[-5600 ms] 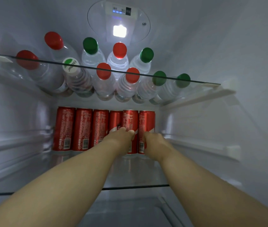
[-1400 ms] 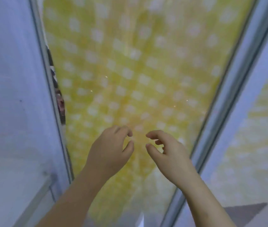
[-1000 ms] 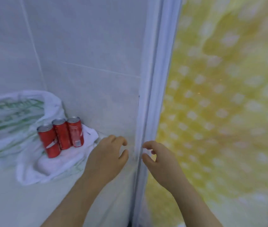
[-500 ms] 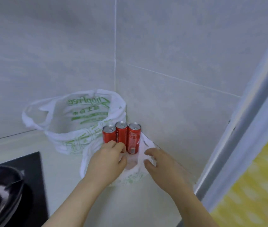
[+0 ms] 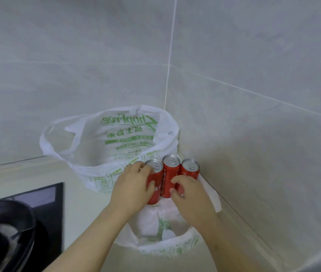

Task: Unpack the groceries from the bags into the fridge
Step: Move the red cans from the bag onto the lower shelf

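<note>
Three red soda cans stand upright in a row on a flattened white plastic bag (image 5: 151, 220) in the counter's corner. My left hand (image 5: 133, 188) wraps round the left can (image 5: 154, 166), fingers behind it and thumb in front. The middle can (image 5: 170, 173) stands free between my hands. My right hand (image 5: 192, 198) curls its thumb and fingers round the lower part of the right can (image 5: 190, 168). The fridge is out of view.
A second white bag with green print (image 5: 116, 138) stands open just behind and left of the cans. Tiled walls (image 5: 253, 114) close the corner at back and right. A black hob (image 5: 46, 201) with a dark pan (image 5: 4, 222) sits at lower left on the beige counter (image 5: 89, 205).
I turned away from the fridge to the counter corner. Both hands moved forward from just short of the cans and now close round the left and right cans.
</note>
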